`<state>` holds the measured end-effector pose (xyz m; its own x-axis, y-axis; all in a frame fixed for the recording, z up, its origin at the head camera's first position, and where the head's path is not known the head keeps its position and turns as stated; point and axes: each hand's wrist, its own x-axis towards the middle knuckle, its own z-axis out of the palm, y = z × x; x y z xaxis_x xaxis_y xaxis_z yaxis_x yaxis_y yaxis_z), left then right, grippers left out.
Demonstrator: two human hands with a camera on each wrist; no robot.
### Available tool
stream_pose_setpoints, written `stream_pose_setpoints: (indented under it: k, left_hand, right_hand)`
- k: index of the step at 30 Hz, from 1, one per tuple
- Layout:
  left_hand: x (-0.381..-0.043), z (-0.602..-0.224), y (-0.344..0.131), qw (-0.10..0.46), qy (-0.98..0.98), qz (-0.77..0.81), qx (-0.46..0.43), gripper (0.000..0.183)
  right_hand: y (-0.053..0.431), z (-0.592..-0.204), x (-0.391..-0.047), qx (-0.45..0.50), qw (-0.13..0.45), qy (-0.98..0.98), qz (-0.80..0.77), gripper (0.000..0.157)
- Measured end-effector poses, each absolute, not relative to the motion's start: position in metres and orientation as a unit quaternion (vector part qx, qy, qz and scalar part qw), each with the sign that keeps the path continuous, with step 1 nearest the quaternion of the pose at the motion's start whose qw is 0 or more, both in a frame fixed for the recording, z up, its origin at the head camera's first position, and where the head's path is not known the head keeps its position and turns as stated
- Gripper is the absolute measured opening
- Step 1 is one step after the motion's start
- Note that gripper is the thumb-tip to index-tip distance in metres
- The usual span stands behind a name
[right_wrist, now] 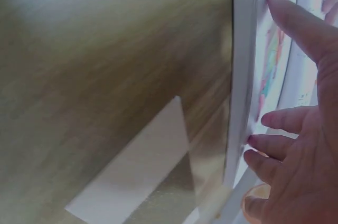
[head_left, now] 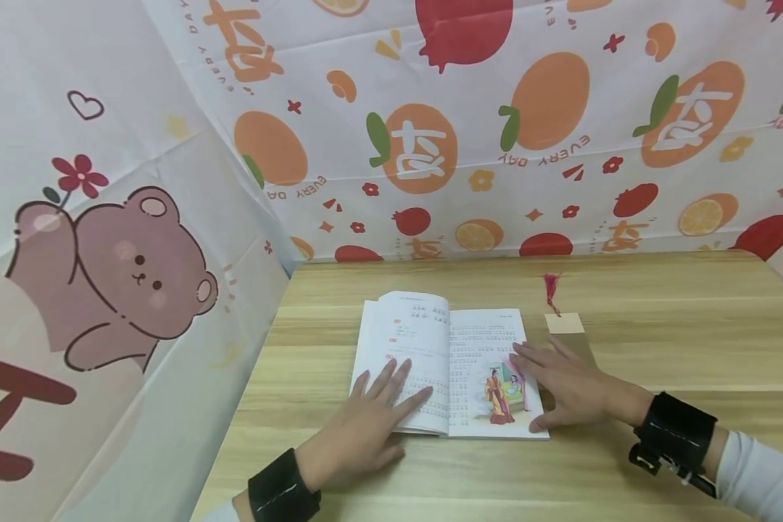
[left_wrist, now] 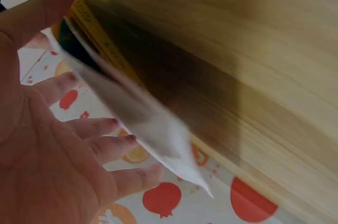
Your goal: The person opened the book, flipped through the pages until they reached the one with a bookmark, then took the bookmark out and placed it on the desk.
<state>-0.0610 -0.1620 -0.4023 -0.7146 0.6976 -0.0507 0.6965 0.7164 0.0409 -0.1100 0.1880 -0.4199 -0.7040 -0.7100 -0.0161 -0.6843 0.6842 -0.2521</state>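
Observation:
An open book (head_left: 483, 341) lies on the wooden table, with printed text on both pages and a coloured picture of robed figures (head_left: 504, 391) low on the right page. My left hand (head_left: 372, 417) rests with spread fingers on the lower left page, which bows upward a little. Across the right page's outer edge lies my right hand (head_left: 570, 384), thumb near the lower corner and fingertips on the paper. Partly hidden beneath that hand is a bookmark (head_left: 564, 323) with a pale top strip and a dark red tassel (head_left: 551, 284). The right wrist view shows the book's thick page edge (right_wrist: 243, 76) beside my fingers.
The wood-grain table (head_left: 678, 319) extends on both sides of the book. Behind it hangs a white cloth (head_left: 470, 138) printed with fruit, and at the left another cloth (head_left: 235, 406) bears a bear drawing. Each wrist wears a black band (head_left: 678, 433).

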Motion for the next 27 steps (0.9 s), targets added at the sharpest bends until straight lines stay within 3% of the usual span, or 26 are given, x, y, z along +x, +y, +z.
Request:
stream_pose_setpoints:
  k: [7, 13, 23, 27]
  left_hand:
    - [-0.062, -0.404, -0.175, -0.033, 0.922, -0.035, 0.384, 0.079]
    - [-0.075, -0.400, -0.177, -0.124, 0.889, -0.083, 0.432, 0.062]
    - [-0.092, -0.381, -0.117, -0.310, 0.792, -0.018, 0.526, 0.042]
    - [-0.093, -0.385, -0.092, -0.256, 0.800, 0.016, 0.543, 0.069]
  right_hand:
    - [0.195, -0.425, -0.108, -0.372, 0.078, 0.917, -0.118, 0.110]
    - [0.197, -0.427, -0.107, -0.371, 0.085, 0.918, -0.114, 0.109]
    - [0.198, -0.427, -0.111, -0.384, 0.062, 0.913, -0.121, 0.107]
    - [0.200, -0.424, -0.113, -0.385, 0.063, 0.910, -0.139, 0.102]
